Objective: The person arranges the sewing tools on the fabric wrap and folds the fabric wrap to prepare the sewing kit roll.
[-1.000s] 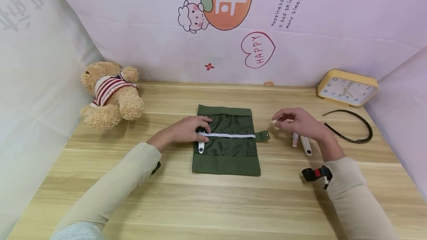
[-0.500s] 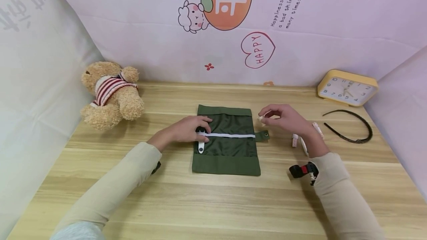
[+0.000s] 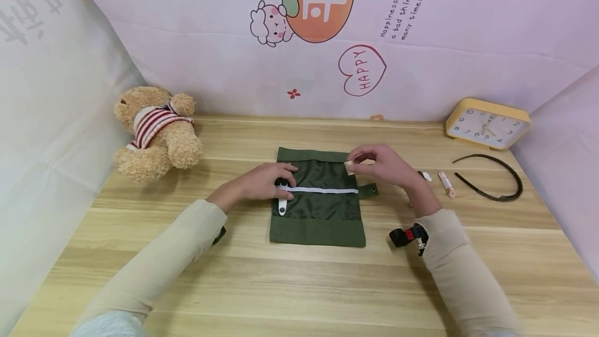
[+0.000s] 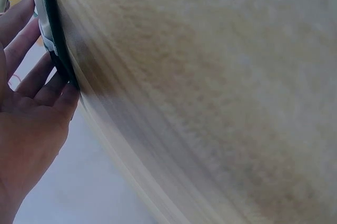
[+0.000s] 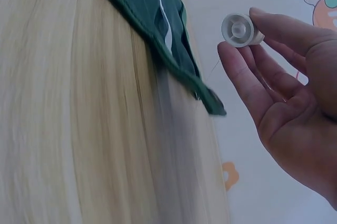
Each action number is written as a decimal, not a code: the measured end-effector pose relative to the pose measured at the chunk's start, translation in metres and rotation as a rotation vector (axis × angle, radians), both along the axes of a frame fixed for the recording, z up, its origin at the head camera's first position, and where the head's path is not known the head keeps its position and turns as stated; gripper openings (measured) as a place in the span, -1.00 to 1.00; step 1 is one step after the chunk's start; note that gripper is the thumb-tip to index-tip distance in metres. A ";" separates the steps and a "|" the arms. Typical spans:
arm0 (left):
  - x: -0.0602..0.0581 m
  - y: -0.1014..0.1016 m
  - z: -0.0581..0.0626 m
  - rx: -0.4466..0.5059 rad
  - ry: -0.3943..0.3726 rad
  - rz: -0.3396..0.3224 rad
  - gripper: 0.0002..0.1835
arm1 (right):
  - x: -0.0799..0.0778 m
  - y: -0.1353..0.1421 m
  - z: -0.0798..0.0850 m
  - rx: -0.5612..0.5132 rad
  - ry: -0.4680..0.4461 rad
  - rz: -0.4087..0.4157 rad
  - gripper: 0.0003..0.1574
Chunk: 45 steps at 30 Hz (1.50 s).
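Note:
A dark green fabric roll pouch point(image 3: 318, 233) lies unfolded on the wooden table, crossed by a white elastic band point(image 3: 323, 191). My left hand point(image 3: 262, 181) rests on its left edge, fingers spread and only gently bent. Under those fingers a slim white tool point(image 3: 282, 207) with a black end sits at the band; its kind is unclear. Between thumb and fingertips, my right hand point(image 3: 383, 164) pinches a small white thread spool point(image 5: 239, 30) above the pouch's upper right edge. The right wrist view shows the spool's hollow end and a loose thread.
Right of the pouch lie a pale pink-and-white bundle point(image 3: 446, 185) and a white item point(image 3: 426, 176) partly behind my right arm. A black headband point(image 3: 518, 178) and a yellow clock point(image 3: 489, 124) are farther right. A teddy bear point(image 3: 159, 134) lies at the back left.
My right hand has carried the spool leftward from beside the snap tab to the pouch's upper right edge. The left hand and pouch have stayed in place.

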<state>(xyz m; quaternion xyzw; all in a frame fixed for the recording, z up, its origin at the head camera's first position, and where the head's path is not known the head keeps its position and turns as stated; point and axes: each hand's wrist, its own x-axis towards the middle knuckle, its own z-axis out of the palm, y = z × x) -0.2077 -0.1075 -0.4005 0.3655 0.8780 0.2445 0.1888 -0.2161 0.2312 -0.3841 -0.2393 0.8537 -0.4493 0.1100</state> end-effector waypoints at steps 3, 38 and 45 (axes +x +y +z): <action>0.000 0.000 -0.001 0.002 0.001 0.000 -0.73 | -0.001 -0.006 0.000 -0.007 0.002 0.010 -0.80; -0.002 0.002 0.002 0.022 -0.039 0.028 -0.74 | -0.015 -0.063 0.003 -0.061 -0.138 0.111 -0.82; -0.002 0.001 0.002 0.039 -0.047 0.040 -0.77 | -0.016 -0.077 0.002 -0.031 -0.152 0.128 -0.85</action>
